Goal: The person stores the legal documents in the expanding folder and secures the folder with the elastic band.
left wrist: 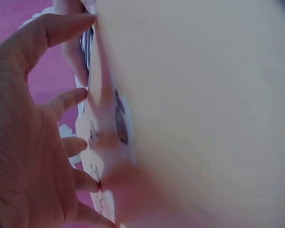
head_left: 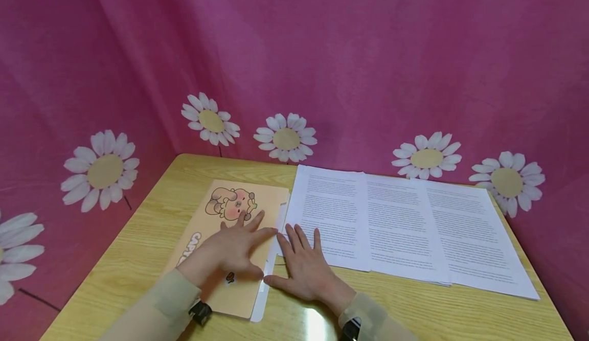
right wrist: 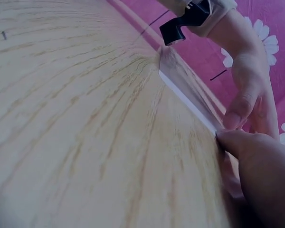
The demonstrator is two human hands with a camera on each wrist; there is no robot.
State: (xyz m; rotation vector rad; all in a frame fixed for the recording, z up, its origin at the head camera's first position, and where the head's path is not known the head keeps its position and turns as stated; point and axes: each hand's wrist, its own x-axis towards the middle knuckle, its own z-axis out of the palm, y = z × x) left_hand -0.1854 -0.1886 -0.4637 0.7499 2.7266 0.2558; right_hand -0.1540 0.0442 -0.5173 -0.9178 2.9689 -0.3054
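Observation:
A peach folder [head_left: 207,228] with a cartoon animal and partly covered lettering lies on the table at left. A white edge [head_left: 261,300] shows along its right side. My left hand [head_left: 234,244] rests on the cover, fingers spread wide; in the left wrist view its fingertips [left wrist: 76,146] touch the cover surface. Beside the folder, my right hand [head_left: 306,274] lies palm down with fingers extended. Its thumb [right wrist: 237,142] touches the white edge in the right wrist view, close to the left thumb. The other right fingertips reach the left border of the nearest printed sheets [head_left: 329,218].
Two more printed paper stacks, a middle one [head_left: 400,228] and a right one [head_left: 478,239], overlap in a row on the wooden table [head_left: 133,259]. A pink curtain [head_left: 345,65] with daisies hangs behind and at both sides.

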